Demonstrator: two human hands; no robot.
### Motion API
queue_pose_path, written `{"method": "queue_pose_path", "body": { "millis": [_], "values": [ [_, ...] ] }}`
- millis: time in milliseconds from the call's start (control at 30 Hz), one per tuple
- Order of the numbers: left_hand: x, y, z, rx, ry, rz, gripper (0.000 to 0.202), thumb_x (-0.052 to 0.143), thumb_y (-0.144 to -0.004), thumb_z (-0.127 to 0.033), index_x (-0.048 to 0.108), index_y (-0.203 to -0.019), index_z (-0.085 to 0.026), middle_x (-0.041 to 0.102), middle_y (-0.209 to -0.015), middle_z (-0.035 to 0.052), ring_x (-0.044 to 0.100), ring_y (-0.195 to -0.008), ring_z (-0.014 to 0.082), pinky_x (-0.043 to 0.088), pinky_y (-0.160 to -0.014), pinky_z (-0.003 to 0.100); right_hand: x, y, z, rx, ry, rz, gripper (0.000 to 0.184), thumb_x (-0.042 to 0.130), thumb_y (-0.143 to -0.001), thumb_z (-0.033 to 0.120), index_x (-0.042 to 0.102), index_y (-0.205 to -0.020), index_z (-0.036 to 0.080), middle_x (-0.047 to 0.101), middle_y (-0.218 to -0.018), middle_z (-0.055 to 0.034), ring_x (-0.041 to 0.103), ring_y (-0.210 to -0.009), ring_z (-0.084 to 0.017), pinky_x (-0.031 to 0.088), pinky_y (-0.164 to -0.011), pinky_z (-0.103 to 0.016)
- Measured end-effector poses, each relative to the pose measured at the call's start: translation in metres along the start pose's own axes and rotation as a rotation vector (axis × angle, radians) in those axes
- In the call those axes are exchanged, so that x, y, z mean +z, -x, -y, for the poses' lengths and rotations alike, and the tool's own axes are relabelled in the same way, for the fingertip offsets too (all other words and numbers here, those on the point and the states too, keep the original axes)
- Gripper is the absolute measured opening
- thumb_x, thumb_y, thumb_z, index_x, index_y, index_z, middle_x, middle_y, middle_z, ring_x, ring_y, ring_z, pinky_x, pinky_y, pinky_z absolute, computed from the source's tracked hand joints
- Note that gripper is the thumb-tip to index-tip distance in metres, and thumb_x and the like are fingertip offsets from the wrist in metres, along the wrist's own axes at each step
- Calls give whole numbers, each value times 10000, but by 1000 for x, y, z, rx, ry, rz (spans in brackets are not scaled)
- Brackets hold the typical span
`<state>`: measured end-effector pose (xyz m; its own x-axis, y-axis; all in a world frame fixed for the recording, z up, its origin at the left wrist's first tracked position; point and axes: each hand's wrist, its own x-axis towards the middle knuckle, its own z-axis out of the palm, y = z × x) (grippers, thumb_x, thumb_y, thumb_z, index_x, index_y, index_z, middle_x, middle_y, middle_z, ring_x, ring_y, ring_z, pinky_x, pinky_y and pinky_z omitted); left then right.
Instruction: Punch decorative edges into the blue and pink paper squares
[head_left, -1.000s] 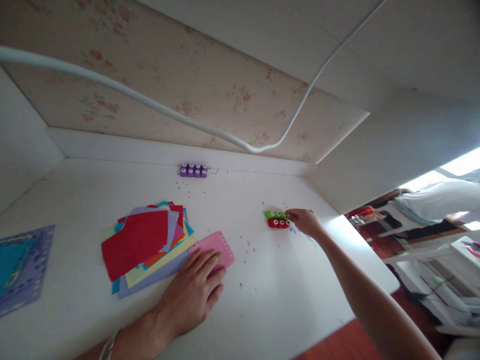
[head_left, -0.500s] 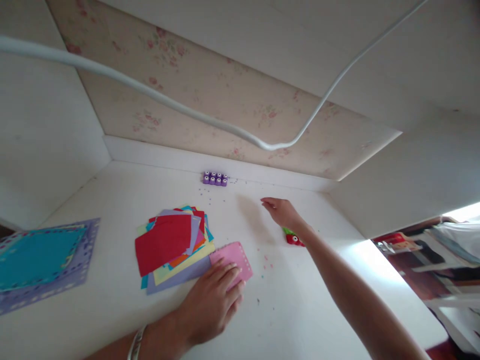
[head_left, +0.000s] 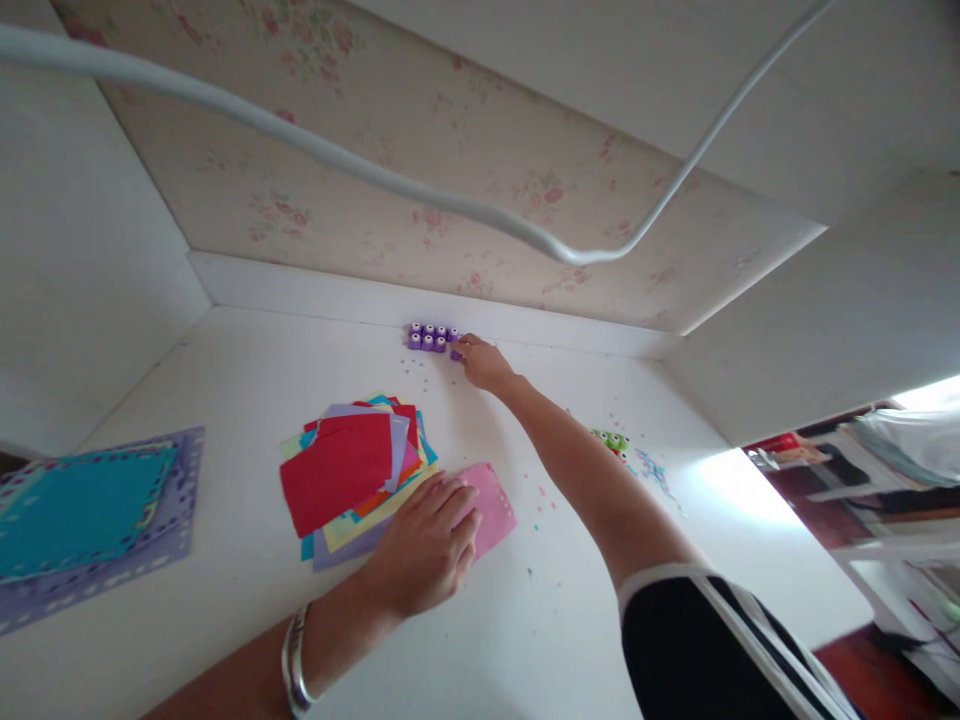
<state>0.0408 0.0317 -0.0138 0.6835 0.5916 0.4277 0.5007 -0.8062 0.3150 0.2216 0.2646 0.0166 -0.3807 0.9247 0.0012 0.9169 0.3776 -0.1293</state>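
Note:
My left hand [head_left: 431, 545] lies on a pink sheet of paper [head_left: 491, 510] with small punched holes along its edge. Its fingers are slightly bent over the sheet, pressing it to the white table. At the back of the table, my right hand [head_left: 484, 362] pinches a purple craft paper punch [head_left: 455, 354] at the right front corner of a block of purple punches [head_left: 428, 338]. My fingers partly cover that punch. A pile of coloured paper sheets [head_left: 345, 475], red on top, lies left of the pink sheet and touches it.
Punched sheets, turquoise over purple [head_left: 184, 500], lie at the far left. Green punches [head_left: 611, 438] stand beyond my right forearm, with red ones partly hidden. Tiny paper bits [head_left: 540, 490] are scattered about. A white cable [head_left: 450, 205] hangs across the view before flowered wallpaper.
My right hand has moved back and left from above the table to the purple punches and closed on one. My left hand stays on the pink paper. The camera view has shifted slightly.

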Motion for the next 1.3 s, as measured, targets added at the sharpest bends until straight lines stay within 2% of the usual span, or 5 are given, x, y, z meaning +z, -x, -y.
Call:
{"method": "queue_pose_path", "body": {
  "millis": [333,500,633,900,1300],
  "values": [
    [1,-6,1,-216,-117,-27,441,521,-901,-366,550,-1277,-137,551,-1323,163,479,-1221,325,338,-1049,519,-13,68,-4,104,-256,-129,205,531,-932,265,658,-1054,161,638,-1123,-120,619,-1035,-197,469,-924,-327],
    [-1,-16,-4,-289,-116,23,472,559,-892,-342,498,-1318,-150,614,-1195,138,523,-1138,311,331,-1030,527,-5,165,21,311,-1301,-262,293,611,-860,439,581,-1067,235,658,-1075,-63,689,-894,-187,559,-813,-384],
    [3,-18,-4,-311,-19,5,461,586,-873,-264,485,-1311,-164,634,-1142,115,556,-1098,288,402,-968,462,8,220,35,394,-1560,-295,291,686,-813,427,624,-1014,226,678,-984,-35,684,-877,-162,536,-893,-368],
    [0,-21,11,-590,360,-27,236,507,-912,-397,626,-913,-194,704,-848,34,665,-785,192,476,-714,269,24,239,23,386,-1497,-321,332,759,-756,322,643,-1055,235,722,-986,-32,675,-865,-169,530,-802,-307],
    [-8,-29,16,-843,588,-75,391,572,-817,-534,654,-935,-170,724,-799,26,669,-733,209,475,-617,248,42,232,40,333,-1160,-433,275,694,-780,293,667,-1038,202,714,-989,-65,691,-790,-183,555,-717,-318]
  ]
}}
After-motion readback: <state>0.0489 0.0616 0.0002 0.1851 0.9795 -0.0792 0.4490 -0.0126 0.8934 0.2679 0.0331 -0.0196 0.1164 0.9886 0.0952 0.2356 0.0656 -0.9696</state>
